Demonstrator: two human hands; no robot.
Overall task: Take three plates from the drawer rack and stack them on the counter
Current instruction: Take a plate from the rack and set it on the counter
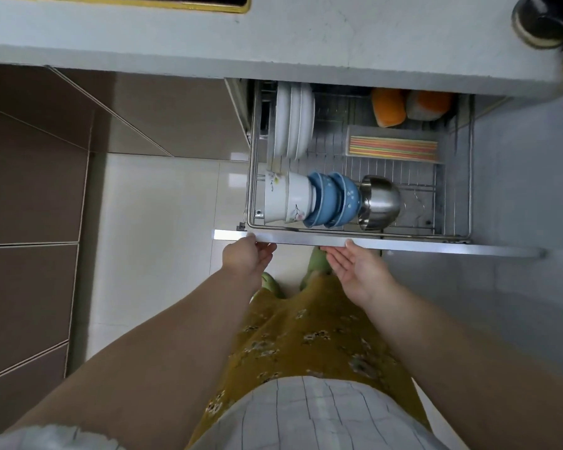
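Both hands, left hand (246, 256) and right hand (355, 266), are held unclenched, empty, at the drawer front (403, 245), while all 3 plates (293, 121) are left racked upright, the counter (273, 37) unstacked.

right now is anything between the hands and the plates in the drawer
Nothing visible blocks them from above. Both hands, left and right, are at the drawer front. The plates stand on edge at the back left, with the bowls in the row nearer the hands.

Drawer rack (462, 177) holds upright white plates (293, 121), bowls (325, 199), chopstick tray (394, 147)
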